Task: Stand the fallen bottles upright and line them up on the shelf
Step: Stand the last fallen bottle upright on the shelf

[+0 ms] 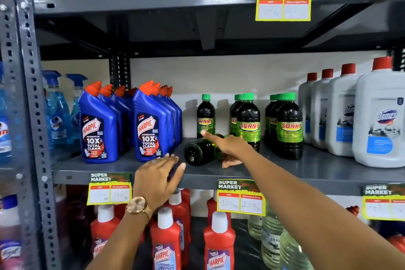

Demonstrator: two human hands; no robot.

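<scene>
A dark Sunny bottle (198, 152) lies on its side on the grey middle shelf (306, 171), its base facing me. My right hand (230, 146) wraps around its far part, thumb below and forefinger stretched out over it. My left hand (157, 176) hovers open at the shelf's front edge, just left of the fallen bottle, not touching it. Behind stands one upright Sunny bottle (205, 115) with a green cap. Two more rows of upright Sunny bottles (248, 121) (289, 126) stand to the right.
Blue Harpic bottles (151, 123) stand in two rows left of the fallen bottle. White Domex jugs (381, 116) fill the shelf's right end. Blue Colin spray bottles (55, 109) stand at far left. Red Harpic bottles (166, 241) fill the shelf below; yellow price tags (241, 197) hang from the edge.
</scene>
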